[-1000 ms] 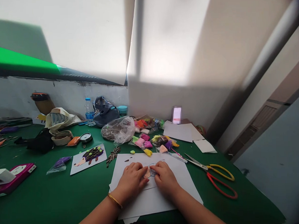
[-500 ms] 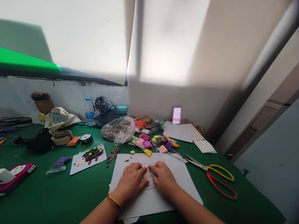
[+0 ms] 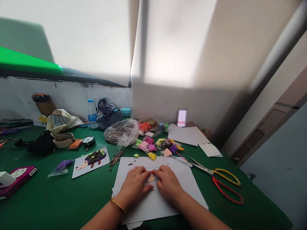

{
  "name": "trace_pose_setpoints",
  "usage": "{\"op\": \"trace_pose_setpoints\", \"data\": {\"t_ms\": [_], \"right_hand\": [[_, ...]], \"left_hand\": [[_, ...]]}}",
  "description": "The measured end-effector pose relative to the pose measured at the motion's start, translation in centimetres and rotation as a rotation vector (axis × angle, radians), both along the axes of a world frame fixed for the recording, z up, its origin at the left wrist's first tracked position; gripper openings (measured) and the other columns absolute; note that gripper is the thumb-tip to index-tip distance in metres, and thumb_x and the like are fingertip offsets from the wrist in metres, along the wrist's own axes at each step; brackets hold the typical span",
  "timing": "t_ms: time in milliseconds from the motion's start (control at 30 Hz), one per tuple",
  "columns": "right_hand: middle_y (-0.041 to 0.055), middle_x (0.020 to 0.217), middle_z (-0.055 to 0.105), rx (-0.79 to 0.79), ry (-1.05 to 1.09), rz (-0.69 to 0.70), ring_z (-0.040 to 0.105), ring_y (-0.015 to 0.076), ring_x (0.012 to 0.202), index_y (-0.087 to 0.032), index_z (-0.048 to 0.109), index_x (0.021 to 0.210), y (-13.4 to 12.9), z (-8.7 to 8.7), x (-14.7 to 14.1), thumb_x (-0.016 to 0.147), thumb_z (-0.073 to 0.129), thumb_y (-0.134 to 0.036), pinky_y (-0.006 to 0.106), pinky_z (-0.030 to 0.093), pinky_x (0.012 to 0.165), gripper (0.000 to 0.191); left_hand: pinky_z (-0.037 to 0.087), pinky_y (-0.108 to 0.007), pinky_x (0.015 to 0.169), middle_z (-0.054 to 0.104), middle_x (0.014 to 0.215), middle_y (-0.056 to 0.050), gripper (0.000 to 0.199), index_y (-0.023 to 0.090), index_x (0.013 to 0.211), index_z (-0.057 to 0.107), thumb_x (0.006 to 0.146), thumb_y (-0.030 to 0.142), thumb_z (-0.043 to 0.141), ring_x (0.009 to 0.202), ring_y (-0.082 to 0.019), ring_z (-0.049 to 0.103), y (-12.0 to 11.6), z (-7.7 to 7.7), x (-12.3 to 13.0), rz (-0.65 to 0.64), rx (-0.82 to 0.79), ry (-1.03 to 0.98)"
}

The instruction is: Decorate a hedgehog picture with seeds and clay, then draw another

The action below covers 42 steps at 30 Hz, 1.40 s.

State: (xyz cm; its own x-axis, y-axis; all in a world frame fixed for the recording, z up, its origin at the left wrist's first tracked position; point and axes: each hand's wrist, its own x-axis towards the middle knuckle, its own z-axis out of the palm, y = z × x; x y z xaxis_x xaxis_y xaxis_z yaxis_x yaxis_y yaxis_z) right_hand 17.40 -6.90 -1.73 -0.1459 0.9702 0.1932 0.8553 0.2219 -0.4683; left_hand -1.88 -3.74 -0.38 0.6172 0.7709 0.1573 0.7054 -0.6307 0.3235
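Note:
My left hand (image 3: 136,183), a gold bangle at its wrist, rests on a stack of white paper (image 3: 153,209). Opposite it, my right hand (image 3: 168,181) lies with its fingers bent inward. Between them, the fingertips of both hands press a flat piece of peach modelling clay (image 3: 151,177) onto a pencil-like outline drawn on the top sheet. The fingers partly cover the clay and the drawing. Sunflower seeds (image 3: 116,160) lie in a pile beside the paper, near a card with a clay-and-seed hedgehog (image 3: 92,161).
Large scissors (image 3: 216,175) with red and yellow handles lie partly open at the right. Bags of coloured clay (image 3: 147,145) and a clear plastic bag (image 3: 122,133) sit beyond the paper. A water bottle (image 3: 91,113) stands by the wall. A magenta case (image 3: 17,180) is at left.
Both hands stay in nearly the same place, with the fingertips still on the peach clay. Only slight finger movement and a small camera shift show.

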Motion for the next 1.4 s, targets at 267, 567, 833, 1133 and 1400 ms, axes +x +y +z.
{"op": "trace_pose_setpoints", "data": {"t_ms": [267,567,833,1133,1400], "right_hand": [[0.0045,0.103,0.060,0.010,0.005,0.000,0.050,0.0209,0.102,-0.029,0.063,0.127,0.0,0.0,0.1,0.076,0.051,-0.006,0.030,0.037,0.090,0.057],[0.0041,0.099,0.059,-0.001,-0.008,0.009,0.051,0.0213,0.100,-0.031,0.069,0.116,-0.1,0.3,-0.1,0.074,0.051,-0.005,0.030,0.038,0.088,0.053],[0.0039,0.100,0.059,0.009,0.003,0.011,0.050,0.0211,0.100,-0.033,0.065,0.124,0.0,-0.1,0.0,0.075,0.051,-0.005,0.031,0.037,0.088,0.058],[0.0046,0.100,0.060,0.010,-0.009,-0.002,0.051,0.0208,0.100,-0.030,0.067,0.122,0.1,0.0,0.0,0.077,0.052,-0.004,0.030,0.038,0.089,0.054],[0.0046,0.098,0.060,0.034,0.000,0.011,0.051,0.0204,0.098,-0.029,0.069,0.121,0.1,-0.3,0.1,0.079,0.052,-0.005,0.030,0.039,0.088,0.051]], "left_hand": [[0.040,-0.042,0.098,0.059,0.116,-0.005,0.039,0.028,0.118,0.062,0.081,0.038,0.072,0.112,-0.028,0.051,0.0,-0.1,0.0,-0.001,0.001,-0.005],[0.040,-0.042,0.098,0.060,0.118,-0.006,0.041,0.024,0.115,0.062,0.078,0.036,0.075,0.113,-0.028,0.053,0.1,-0.1,0.1,0.025,-0.014,-0.019],[0.039,-0.042,0.099,0.060,0.121,-0.007,0.050,0.024,0.123,0.058,0.077,0.037,0.075,0.114,-0.028,0.052,0.2,-0.6,0.0,0.036,-0.010,-0.039],[0.039,-0.043,0.100,0.059,0.122,-0.008,0.051,0.024,0.124,0.058,0.078,0.038,0.074,0.117,-0.029,0.052,0.3,-0.8,-0.1,0.033,-0.016,-0.049],[0.040,-0.044,0.100,0.060,0.122,-0.008,0.051,0.024,0.124,0.058,0.077,0.039,0.075,0.116,-0.029,0.052,0.5,-1.1,-0.2,0.032,-0.009,-0.047]]}}
